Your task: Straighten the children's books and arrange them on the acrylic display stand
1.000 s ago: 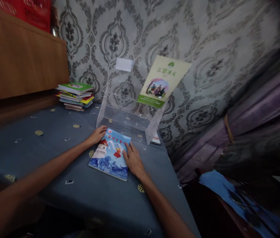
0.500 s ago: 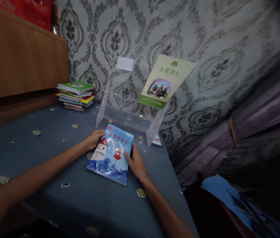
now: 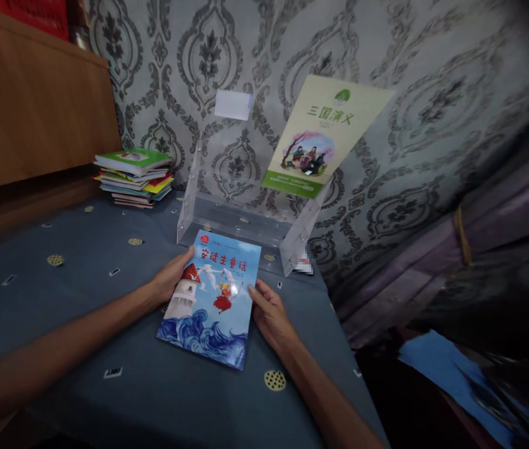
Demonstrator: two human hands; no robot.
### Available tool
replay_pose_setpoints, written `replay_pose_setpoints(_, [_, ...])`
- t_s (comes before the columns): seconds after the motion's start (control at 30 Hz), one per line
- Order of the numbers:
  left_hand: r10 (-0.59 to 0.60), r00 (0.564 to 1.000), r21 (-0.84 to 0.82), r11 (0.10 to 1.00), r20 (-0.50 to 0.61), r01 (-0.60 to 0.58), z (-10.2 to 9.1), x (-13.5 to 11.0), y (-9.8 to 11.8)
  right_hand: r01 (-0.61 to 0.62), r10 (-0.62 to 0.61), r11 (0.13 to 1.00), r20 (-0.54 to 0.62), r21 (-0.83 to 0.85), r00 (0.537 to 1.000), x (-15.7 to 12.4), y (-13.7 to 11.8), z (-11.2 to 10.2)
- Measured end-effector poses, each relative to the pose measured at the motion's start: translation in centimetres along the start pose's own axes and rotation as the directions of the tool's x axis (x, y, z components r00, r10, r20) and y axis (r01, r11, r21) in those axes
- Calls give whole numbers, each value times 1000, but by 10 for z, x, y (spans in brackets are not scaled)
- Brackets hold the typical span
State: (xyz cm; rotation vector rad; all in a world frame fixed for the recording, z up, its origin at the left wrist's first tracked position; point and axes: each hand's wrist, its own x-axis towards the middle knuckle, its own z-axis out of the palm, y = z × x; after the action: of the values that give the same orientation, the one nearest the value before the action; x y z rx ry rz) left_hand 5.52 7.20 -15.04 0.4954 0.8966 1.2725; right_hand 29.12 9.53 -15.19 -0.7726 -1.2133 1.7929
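Note:
A blue picture-covered book (image 3: 218, 299) with red Chinese title characters is held between my two hands, front cover up and tilted toward me. My left hand (image 3: 173, 274) grips its upper left edge, the fingers partly hidden behind it. My right hand (image 3: 271, 308) pinches the right edge, thumb on the cover. Just beyond the book stands a clear acrylic rack (image 3: 292, 249). At its right side a pale green book (image 3: 327, 137) leans upright, and a white label (image 3: 233, 105) shows at the rack's upper left.
A stack of several books (image 3: 133, 174) lies on the blue patterned tablecloth (image 3: 82, 299) at the back left. A wooden cabinet (image 3: 35, 106) borders the left, patterned wallpaper the back. To the right hang a purple curtain (image 3: 414, 274) and a blue cloth (image 3: 451, 368) below.
The view has shifted slightly. The blue book appears larger and nearer, raised more toward me, and my right thumb has slid from the cover toward its right edge.

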Motion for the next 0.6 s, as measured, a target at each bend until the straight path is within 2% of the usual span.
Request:
replay_pose_setpoints(0.2, [-30,999,-46,999,-25,29,3,-2,-4,-110,110,991,5,82,994,4,2,-1])
replay_pose_setpoints(0.47, [-140,987,-130,983,-85,128,14,-7,-4,-180,180,974,9,135,984,7,-2,-9])
replay_pose_setpoints(0.6, [-171,985,-146,975,-22,166,15,-5,-5,-182,186,972,-13,147,982,7,-4,-14])
